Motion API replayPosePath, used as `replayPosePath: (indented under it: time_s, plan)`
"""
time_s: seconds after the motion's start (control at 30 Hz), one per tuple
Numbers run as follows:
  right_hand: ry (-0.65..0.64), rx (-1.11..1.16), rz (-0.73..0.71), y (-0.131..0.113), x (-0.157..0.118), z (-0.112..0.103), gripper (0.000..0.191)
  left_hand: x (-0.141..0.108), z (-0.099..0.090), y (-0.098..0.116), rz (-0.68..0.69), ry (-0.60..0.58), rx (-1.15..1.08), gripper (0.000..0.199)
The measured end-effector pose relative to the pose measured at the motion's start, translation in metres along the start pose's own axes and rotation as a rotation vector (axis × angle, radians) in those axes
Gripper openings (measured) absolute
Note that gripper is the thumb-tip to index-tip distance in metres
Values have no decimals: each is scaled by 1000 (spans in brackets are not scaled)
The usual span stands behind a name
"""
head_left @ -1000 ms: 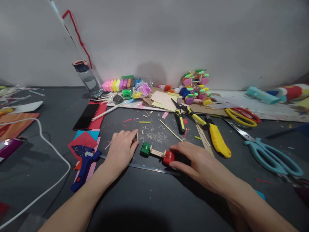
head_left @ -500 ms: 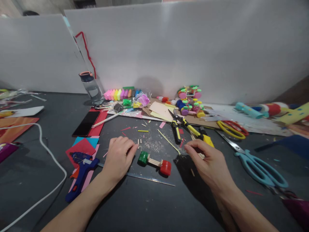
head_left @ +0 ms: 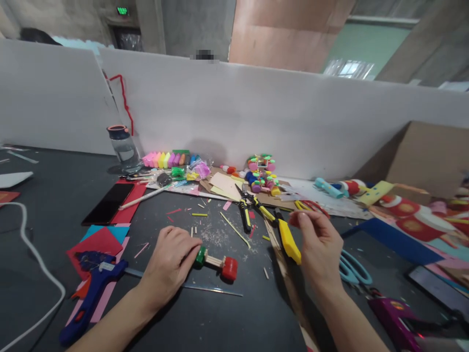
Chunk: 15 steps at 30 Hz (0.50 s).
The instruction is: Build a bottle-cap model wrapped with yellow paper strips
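My left hand [head_left: 170, 264] is low over the dark table, fingers curled. Its thumb and forefinger overlap the green end of a small dumbbell-shaped craft piece, whose red roll [head_left: 229, 269] and pale joining sticks [head_left: 213, 261] show to the right. The exact grip on the green roll [head_left: 200, 256] is partly hidden. Raised on the right, my right hand [head_left: 318, 239] has loosely bent fingers, and no held thing shows in it. Just left of it lies a yellow-handled cutter [head_left: 289, 242]. A clear glue stick [head_left: 214, 290] lies in front of the craft piece.
A blue glue gun [head_left: 93, 293] lies left, by coloured paper [head_left: 95, 244] and a phone [head_left: 108, 204]. Yellow-black pliers [head_left: 245, 215] and a thin yellow stick [head_left: 234, 230] lie ahead. Blue-handled scissors [head_left: 353, 269] are beyond my right hand. A water bottle [head_left: 125, 151] stands back left.
The view has tilted up and turned right. My left hand has moved onto the green end of the craft piece. My right hand has lifted and moved right, off the wooden bits.
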State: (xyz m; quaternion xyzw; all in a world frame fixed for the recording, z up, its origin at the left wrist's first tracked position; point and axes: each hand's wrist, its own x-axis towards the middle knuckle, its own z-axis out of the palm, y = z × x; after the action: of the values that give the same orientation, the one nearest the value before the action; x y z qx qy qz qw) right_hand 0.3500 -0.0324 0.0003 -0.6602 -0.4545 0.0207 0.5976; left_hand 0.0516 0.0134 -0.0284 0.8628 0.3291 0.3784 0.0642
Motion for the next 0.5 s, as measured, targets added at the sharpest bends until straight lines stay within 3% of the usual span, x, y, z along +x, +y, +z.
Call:
replayPosePath:
  time_s: [0.13, 0.23, 0.37, 0.5]
  plan:
    - [141, -38, -9, 15, 20, -14, 35, -1, -1, 1, 13, -10, -13, 16]
    - [129, -194, 18, 31, 36, -32, 36, -2, -1, 1, 16, -21, -29, 16]
    - [-202, -532, 119, 46, 44, -47, 27, -2, 0, 0, 37, -17, -49, 13]
    - [-497, -846, 199, 50, 35, -38, 31, -2, 1, 1, 43, 6, -45, 13]
